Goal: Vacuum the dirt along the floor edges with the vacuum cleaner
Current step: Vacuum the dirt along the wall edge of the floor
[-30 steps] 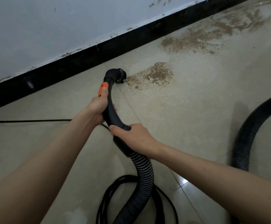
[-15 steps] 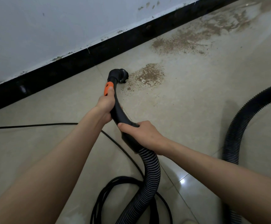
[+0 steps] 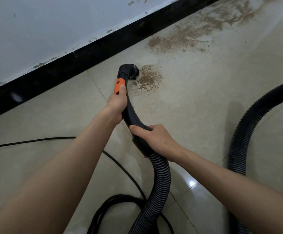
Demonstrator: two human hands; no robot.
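The brush mouth of the nozzle (image 3: 132,71) is turned away and hidden, the ribbed hose (image 3: 159,181) and coiled black cable (image 3: 113,210) are cut off at the bottom edge — the vacuum body unseen — and the far dirt patch (image 3: 210,26) is clipped at the top-right corner.

My one head camera looked forward and steeply down, close over the tiled floor (image 3: 179,115), toward the black skirting (image 3: 80,65).
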